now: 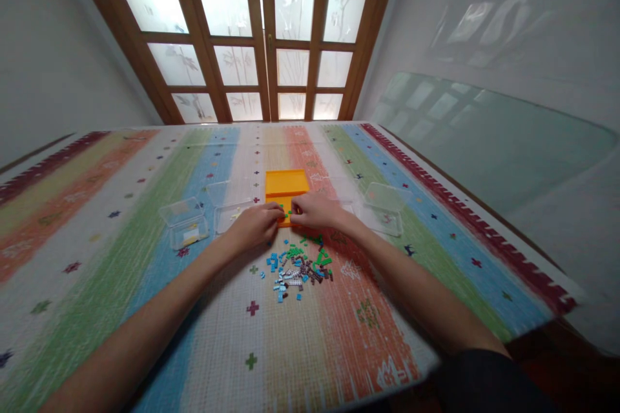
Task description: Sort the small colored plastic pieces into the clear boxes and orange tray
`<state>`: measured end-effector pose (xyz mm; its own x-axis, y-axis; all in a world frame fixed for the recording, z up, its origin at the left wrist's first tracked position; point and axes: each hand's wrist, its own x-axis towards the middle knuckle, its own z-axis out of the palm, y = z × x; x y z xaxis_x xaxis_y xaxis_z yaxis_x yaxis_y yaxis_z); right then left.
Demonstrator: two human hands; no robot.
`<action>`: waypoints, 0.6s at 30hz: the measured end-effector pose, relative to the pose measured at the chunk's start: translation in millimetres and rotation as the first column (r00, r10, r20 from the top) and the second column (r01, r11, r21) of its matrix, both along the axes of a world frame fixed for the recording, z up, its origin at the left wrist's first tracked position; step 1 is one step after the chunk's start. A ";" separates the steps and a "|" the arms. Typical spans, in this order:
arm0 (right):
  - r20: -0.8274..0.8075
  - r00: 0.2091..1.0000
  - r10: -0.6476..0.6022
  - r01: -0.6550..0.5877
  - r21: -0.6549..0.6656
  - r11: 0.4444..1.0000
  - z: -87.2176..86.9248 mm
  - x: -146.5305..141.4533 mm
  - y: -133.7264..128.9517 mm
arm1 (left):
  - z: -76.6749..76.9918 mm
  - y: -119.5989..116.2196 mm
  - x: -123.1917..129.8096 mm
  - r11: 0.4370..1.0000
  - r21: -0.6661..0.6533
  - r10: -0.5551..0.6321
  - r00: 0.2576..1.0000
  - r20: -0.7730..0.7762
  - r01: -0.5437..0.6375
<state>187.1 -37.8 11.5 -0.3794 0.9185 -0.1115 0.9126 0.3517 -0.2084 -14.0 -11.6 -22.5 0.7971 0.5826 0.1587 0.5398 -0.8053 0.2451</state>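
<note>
An open orange case (287, 182) lies on the striped cloth, its lid side farther from me and its near tray between my hands. My left hand (259, 224) is at the tray's left edge, fingers curled together beside small green pieces. From the right, my right hand (312, 210) reaches over the tray, fingers pinched near green pieces; what it holds, if anything, is too small to name. Just in front of both hands is a loose pile of small bricks (298, 271), blue, green, brown and pale grey.
Open clear plastic boxes stand left (188, 233) and right (387, 221) of the hands. Another clear box (225, 216) sits by my left hand, partly hidden. The striped tablecloth (217, 335) reaches toward wooden glass doors (268, 45); a glass panel (484, 142) leans at the right wall.
</note>
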 end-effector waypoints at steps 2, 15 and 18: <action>-0.005 1.000 -0.015 0.014 -0.015 1.000 0.1 -1.2 -0.3 | -0.1 -0.1 -0.8 1.000 0.019 0.000 1.000 0.000 0.000; -0.022 0.998 -0.064 0.063 -0.055 0.996 0.8 2.1 1.7 | -3.1 -0.5 -2.0 0.999 0.014 -0.037 0.998 0.058 0.037; -0.014 0.998 -0.068 0.067 -0.049 0.997 1.1 2.8 1.4 | -2.2 -0.9 -1.8 1.000 -0.001 -0.029 0.999 0.041 0.029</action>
